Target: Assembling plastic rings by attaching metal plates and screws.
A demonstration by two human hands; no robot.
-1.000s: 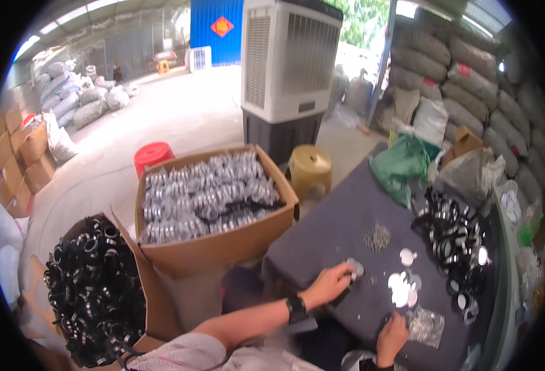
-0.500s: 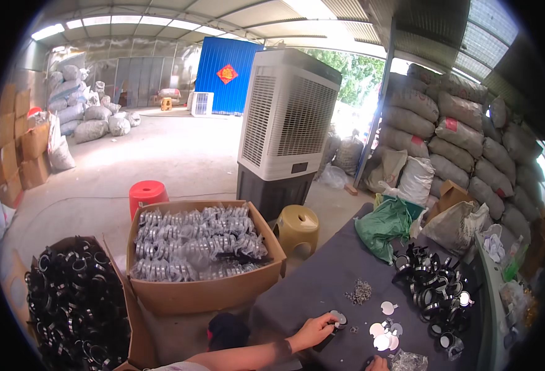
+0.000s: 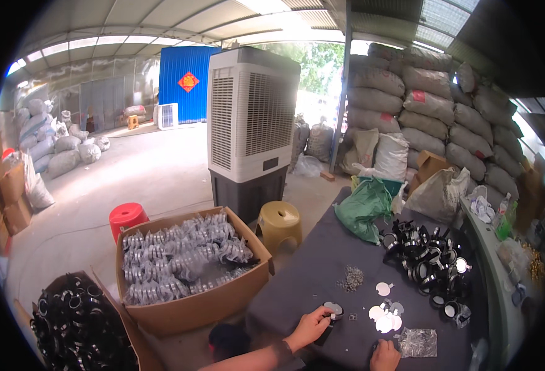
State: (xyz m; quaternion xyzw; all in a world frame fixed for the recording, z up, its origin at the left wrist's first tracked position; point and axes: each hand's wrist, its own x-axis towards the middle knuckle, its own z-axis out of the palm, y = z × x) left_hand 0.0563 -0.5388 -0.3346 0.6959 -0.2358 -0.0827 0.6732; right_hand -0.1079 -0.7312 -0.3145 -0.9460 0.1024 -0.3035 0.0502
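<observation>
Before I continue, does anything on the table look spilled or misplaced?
Slightly odd: right of the left hand, a few tiny pale bits lie on the dark grey tabletop, apart from the heap of small grey pieces.

We look higher than a second ago, with more roof [image 3: 180, 21] showing. More of our right hand [image 3: 385, 357] shows than half a second ago.

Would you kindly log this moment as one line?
left hand: holding round black-rimmed piece | right hand: near clear bag | nearby: white discs
</observation>
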